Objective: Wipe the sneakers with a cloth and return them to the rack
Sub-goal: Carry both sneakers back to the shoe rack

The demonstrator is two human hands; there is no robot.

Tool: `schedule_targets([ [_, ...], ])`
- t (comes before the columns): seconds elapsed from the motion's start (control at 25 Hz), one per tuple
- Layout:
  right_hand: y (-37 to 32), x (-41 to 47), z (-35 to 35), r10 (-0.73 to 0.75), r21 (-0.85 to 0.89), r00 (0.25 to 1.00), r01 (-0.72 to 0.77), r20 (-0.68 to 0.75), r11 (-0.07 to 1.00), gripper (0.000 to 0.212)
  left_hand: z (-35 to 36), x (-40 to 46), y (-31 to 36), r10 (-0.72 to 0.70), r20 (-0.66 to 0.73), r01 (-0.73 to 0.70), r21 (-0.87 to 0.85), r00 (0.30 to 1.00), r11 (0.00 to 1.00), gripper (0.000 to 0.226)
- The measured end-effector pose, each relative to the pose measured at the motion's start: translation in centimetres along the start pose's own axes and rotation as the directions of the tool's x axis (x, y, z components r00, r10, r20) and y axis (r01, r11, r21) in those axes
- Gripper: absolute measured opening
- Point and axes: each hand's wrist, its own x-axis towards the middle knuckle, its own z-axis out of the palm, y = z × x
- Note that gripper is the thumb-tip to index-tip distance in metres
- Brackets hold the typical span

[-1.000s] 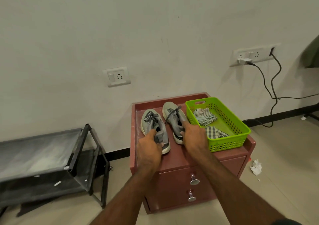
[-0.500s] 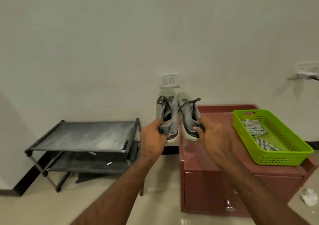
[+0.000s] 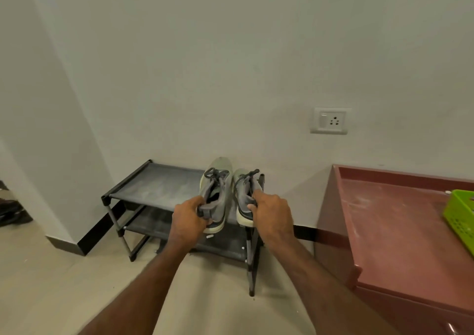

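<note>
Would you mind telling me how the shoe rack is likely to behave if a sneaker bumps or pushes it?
The shoe rack looks light: thin poles and fabric-like shelves, so it would probably slide or wobble. Its shelves may sag slightly under weight. The left hand and right hand should probably set the sneakers down gently.

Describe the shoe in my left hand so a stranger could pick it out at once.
Find the black two-tier rack against the white wall. Two grey laced sneakers are held side by side in front of its right end. Yours is the left sneaker, gripped at the heel by the left hand; its pale toe reaches higher up the wall than the right sneaker.
</note>
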Motion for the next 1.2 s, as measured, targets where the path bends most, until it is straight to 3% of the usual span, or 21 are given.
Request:
schedule_targets([
  [0.32,-2.0,5.8,7.9,-0.051,-0.071,0.998,0.050,-0.019,0.996,0.014,1.9,6.9,-6.4,-0.096,-0.044,0.094,-0.029,0.994,0.995,0.026],
  [0.52,-2.9,6.2,11.1,-0.111,-0.155,0.992,0.118,0.052,0.981,0.016,2.3,8.2,-8.2,-0.094,-0.016,0.093,-0.056,0.995,0.994,0.029],
  [0.72,-3.5,5.8,11.6,-0.051,-0.083,0.996,0.056,0.066,0.995,0.019,2.1,8.1,-7.9,-0.070,0.042,0.071,-0.016,0.997,0.997,0.030],
  [0.84,-3.2,5.4,10.9,-0.015,0.002,0.993,0.015,0.118,1.000,0.024,2.1,6.8,-7.2,-0.116,0.031,0.118,-0.065,0.993,0.991,0.047],
  [0.96,-1.8,3.4,9.1,-0.042,0.097,0.991,0.030,0.124,0.995,0.033,1.8,3.7,-4.4,-0.182,-0.170,0.168,-0.093,0.969,0.981,0.035],
  [1.04,0.0,1.0,7.1,-0.081,0.064,0.992,0.075,0.101,0.995,0.019,2.1,1.0,-1.0,-0.213,-0.371,0.177,-0.130,0.904,0.976,0.014],
  [1.08,1.1,-0.4,6.0,-0.097,0.037,0.991,0.094,0.091,0.995,0.014,2.6,-0.2,0.9,-0.205,-0.392,0.161,-0.144,0.897,0.976,0.009],
  [1.12,2.6,-2.3,4.6,-0.094,0.005,0.992,0.094,0.083,0.996,0.012,3.8,-1.6,2.8,-0.176,-0.341,0.135,-0.143,0.923,0.981,0.008],
  [1.2,5.8,-6.5,1.3,-0.075,-0.065,0.993,0.081,0.090,0.995,0.012,6.7,-4.5,6.8,-0.066,-0.094,0.056,-0.109,0.993,0.992,0.012],
])
